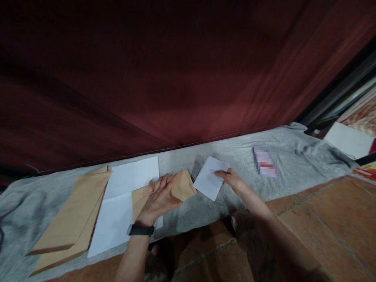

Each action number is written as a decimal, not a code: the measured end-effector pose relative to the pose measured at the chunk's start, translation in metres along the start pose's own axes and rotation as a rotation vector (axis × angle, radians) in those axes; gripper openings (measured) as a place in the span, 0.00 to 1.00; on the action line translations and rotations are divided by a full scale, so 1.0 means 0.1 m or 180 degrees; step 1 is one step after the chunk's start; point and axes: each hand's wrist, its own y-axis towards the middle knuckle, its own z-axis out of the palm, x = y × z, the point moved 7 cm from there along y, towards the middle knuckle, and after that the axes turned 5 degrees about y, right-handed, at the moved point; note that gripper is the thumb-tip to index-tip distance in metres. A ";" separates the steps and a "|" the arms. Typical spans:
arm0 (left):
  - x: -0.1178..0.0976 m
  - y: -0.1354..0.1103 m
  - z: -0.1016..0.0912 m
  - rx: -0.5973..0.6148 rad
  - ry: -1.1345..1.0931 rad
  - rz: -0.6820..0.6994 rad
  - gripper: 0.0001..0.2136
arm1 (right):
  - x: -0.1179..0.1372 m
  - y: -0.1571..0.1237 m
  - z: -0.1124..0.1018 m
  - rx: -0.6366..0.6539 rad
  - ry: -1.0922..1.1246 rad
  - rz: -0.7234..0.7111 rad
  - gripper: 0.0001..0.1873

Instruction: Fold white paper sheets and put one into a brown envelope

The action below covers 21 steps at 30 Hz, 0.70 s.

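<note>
In the head view, my right hand (230, 178) pinches a folded white sheet of paper (209, 181) by its right edge, thumb on top, just above the grey cloth. My left hand (160, 197), with a black band on the wrist, lies over a small brown paper envelope (185, 184), fingers stretched out and pressing on it. The envelope's right end is raised and points toward the white paper, a small gap apart. Beneath the envelope lies a larger creased white sheet (117, 211). My left palm and part of the envelope are hidden.
Several large brown envelopes (70, 213) overlap on the left of the grey cloth (235, 145). A blurred purple-and-white packet (265, 161) lies on the right. A dark red curtain (182, 78) hangs behind. Brown floor tiles (323, 219) run along the front edge.
</note>
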 end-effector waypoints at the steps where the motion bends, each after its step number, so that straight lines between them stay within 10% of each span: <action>1: -0.01 -0.01 -0.01 0.0018 -0.0023 0.0011 0.49 | 0.00 0.00 -0.01 0.0008 -0.0019 0.0003 0.14; 21: -0.18 -0.10 -0.05 -0.0030 -0.0115 0.0010 0.46 | 0.09 0.01 -0.07 -0.0021 0.0121 -0.0168 0.18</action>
